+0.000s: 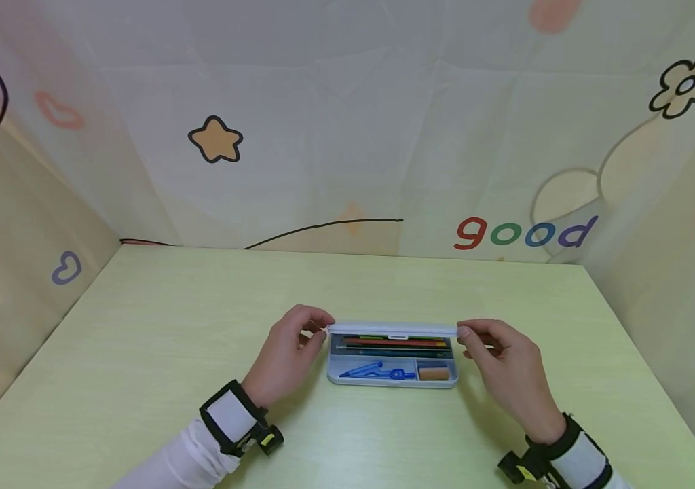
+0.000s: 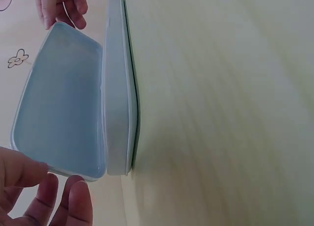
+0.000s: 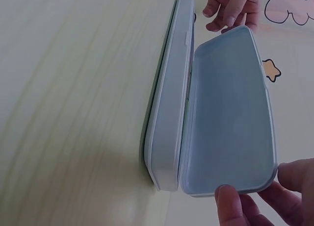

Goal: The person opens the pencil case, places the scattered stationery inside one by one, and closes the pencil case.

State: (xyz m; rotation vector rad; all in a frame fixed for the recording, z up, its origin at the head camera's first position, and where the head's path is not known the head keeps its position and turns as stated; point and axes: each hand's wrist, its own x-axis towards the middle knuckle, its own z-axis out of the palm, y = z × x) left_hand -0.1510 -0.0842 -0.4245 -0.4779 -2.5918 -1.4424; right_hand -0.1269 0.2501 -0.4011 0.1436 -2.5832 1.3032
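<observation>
A pale blue pencil case (image 1: 372,383) lies on the table with its lid (image 1: 393,329) raised. My left hand (image 1: 286,353) pinches the lid's left end between thumb and fingers. At the opposite end, my right hand (image 1: 506,360) grips the lid's corner in the same way. Several pencils (image 1: 396,344) lie in the back compartment, partly hidden under the lid. In front of them are a blue compass (image 1: 399,374) and, in a small section on the right, a brown eraser-like block (image 1: 434,374). Both wrist views show the lid's inner face (image 2: 61,103) tilted upward.
The light green-yellow table (image 1: 170,367) surrounds the case. Behind it hangs a printed cloth backdrop (image 1: 323,136), with further cloth along both sides. Each wrist wears a strapped camera, the left camera (image 1: 271,439) and the right camera (image 1: 511,467), close above the table.
</observation>
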